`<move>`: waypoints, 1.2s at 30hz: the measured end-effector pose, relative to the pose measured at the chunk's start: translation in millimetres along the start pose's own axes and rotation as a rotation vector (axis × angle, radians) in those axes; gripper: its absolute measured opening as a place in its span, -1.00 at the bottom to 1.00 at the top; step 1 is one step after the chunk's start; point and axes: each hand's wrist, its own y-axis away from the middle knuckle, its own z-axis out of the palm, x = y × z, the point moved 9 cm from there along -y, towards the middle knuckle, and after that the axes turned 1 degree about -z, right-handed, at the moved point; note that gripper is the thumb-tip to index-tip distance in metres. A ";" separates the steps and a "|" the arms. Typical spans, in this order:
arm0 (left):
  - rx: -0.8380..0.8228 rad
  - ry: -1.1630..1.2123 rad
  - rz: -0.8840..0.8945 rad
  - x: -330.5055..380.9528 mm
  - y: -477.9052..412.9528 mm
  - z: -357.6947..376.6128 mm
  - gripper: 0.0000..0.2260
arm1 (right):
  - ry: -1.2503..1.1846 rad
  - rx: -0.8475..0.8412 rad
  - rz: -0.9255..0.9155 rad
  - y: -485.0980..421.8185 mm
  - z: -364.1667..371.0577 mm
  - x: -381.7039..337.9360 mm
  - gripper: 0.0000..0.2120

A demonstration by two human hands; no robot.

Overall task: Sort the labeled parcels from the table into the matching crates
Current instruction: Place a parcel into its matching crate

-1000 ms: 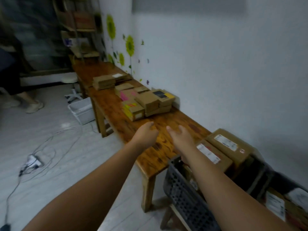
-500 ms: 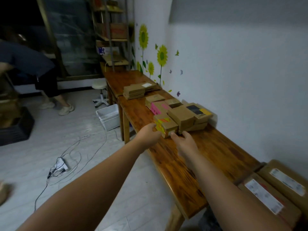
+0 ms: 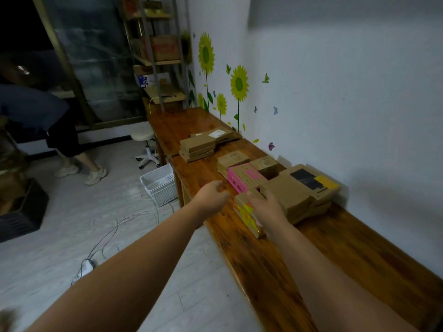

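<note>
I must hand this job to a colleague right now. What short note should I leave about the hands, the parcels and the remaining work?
The left hand is loosely curled and empty, above the table edge.
The right hand lies on the yellow parcel; a grip is not clear.
The pink parcel and brown stack sit just behind it; the far stack is farther along.
Done: nothing visible; no crate is in view.
Left: lift the yellow parcel, read its label, crate it, then sort the others.
</note>
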 end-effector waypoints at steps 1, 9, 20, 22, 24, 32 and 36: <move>-0.001 0.002 0.005 -1.9 -13.8 -5.0 -0.47 | 0.004 0.003 -0.002 -11.3 6.3 -3.1 -0.36; -0.049 -0.003 0.065 -19.3 -130.1 -64.1 -0.46 | 0.042 0.071 -0.007 -99.5 70.3 -30.9 -0.31; -0.071 -0.028 0.108 -61.5 -304.4 -197.3 -0.49 | 0.004 0.134 0.068 -227.2 213.7 -90.5 -0.28; -0.077 -0.014 0.087 -69.5 -319.6 -206.7 -0.48 | -0.004 0.140 0.072 -236.6 225.1 -93.5 -0.29; -0.086 0.013 0.049 -85.9 -351.3 -223.1 -0.46 | 0.010 0.139 0.070 -262.9 248.6 -95.5 -0.28; -0.051 0.079 -0.045 -120.8 -471.9 -266.9 -0.50 | -0.064 0.116 0.162 -375.2 313.1 -93.9 -0.24; -0.042 0.032 -0.068 -121.5 -542.8 -282.0 -0.48 | -0.126 0.111 0.203 -444.9 335.4 -90.7 -0.35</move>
